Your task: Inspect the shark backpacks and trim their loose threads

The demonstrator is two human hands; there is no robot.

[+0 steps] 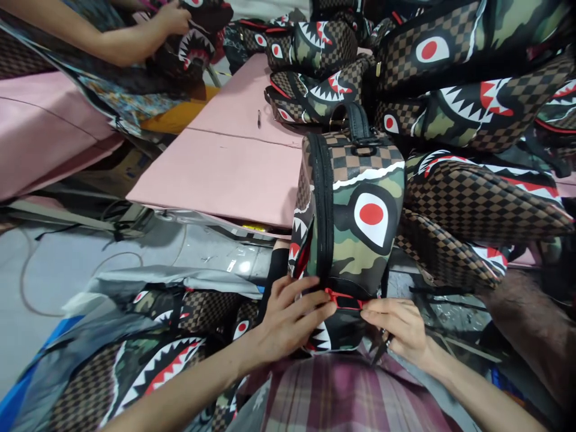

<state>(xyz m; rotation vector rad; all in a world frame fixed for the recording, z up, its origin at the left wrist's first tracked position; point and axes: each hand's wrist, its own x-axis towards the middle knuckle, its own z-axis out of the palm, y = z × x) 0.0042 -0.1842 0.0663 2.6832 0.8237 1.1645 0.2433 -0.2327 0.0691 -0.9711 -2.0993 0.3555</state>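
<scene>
The right hand [400,327] held a narrow pinch, thumb and finger closed on the right end of a red-edged strip [348,301]. The left hand [294,315] had its fingertips against the strip's other end; whether the thumb closed there too, I couldn't tell. A dark pointed tool [381,350] hung below the right hand's pinch, and good handling seemed to call for its tip to be turned away from the printed surface.

The strip lay low on the front of a backpack [369,240], which stood near the plaid cloth [324,396] at the edge of the bench [225,162]. Working the strip well seemed to ask for light, even tension between both ends, so it stayed flat and didn't twist. The side zipper [323,204] gaped low down, near the left hand, so fingers were best kept out of that opening. More bags [504,198] crowded the right side.
</scene>
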